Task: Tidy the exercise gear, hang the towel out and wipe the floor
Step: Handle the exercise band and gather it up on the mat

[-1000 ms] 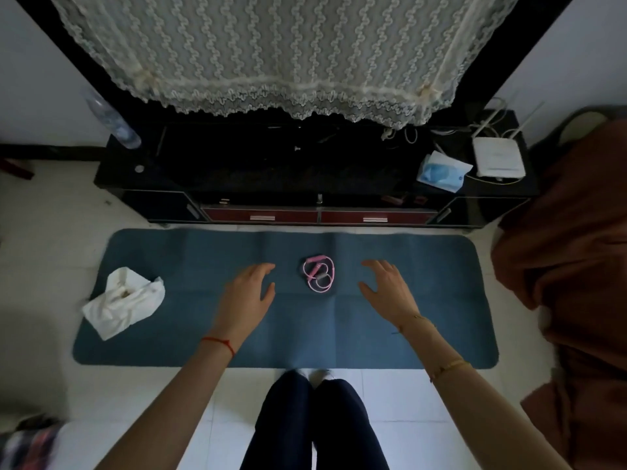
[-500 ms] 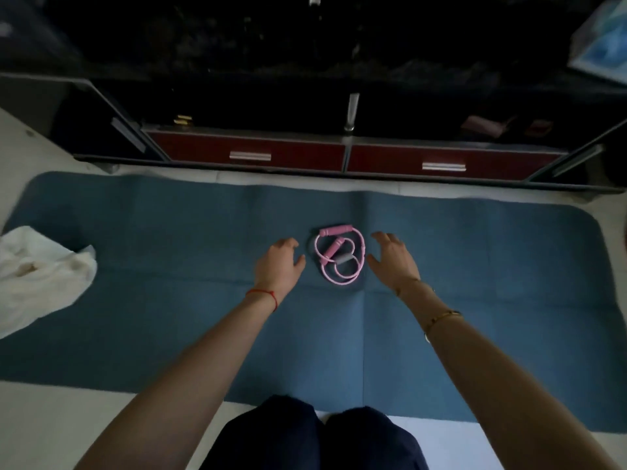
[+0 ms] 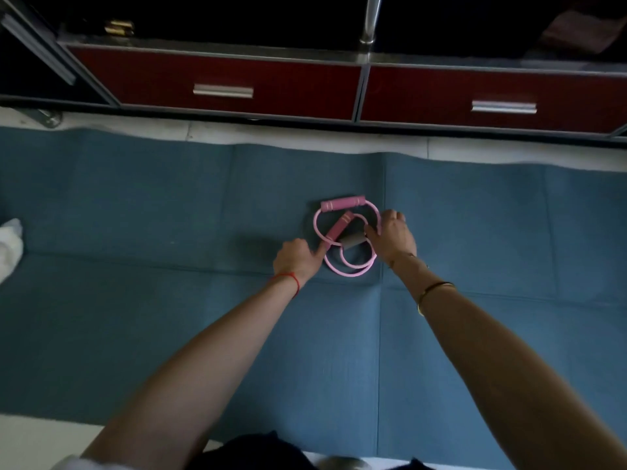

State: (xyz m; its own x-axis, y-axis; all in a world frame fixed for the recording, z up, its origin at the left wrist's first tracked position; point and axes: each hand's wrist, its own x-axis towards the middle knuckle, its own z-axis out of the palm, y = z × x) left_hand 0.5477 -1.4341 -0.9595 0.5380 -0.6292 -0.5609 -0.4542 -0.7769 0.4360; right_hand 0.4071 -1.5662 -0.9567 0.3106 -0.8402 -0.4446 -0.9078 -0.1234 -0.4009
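We see a blue exercise mat [image 3: 169, 334] spread across the pale tiled floor [image 3: 305, 139], filling most of the field and marked by straight fold creases. Beyond its far edge stands a dark media cabinet [image 3: 40, 66] whose base carries two dark red drawers, the left drawer [image 3: 217, 83] and the right drawer [image 3: 492, 96], each with a horizontal metal handle. Our two bare forearms reach forward from the lower edge toward the middle of the mat. At the far left margin, partly cut off, a white towel [image 3: 10, 245] lies on the mat, well apart from both hands. Near the mat's centre lies a pink resistance band [image 3: 349, 271], a tube looped in a figure of eight, with two pink foam grips at its far side and a grey sleeve [image 3: 353, 239] at the crossing. Our left hand [image 3: 297, 259] rests at the band's near left side, most fingers curled under the palm and one finger extended so that its tip touches the lower end of the slanted pink grip; we cannot tell whether it grasps anything. Our right hand [image 3: 393, 237] lies over the band's right side, its thumb reaching to the grey sleeve and its fingers bent over the outer tube; whether they close round the tube is hidden. A red string [image 3: 288, 277] circles the left wrist, and a thin gold bangle [image 3: 434, 288] the right forearm.
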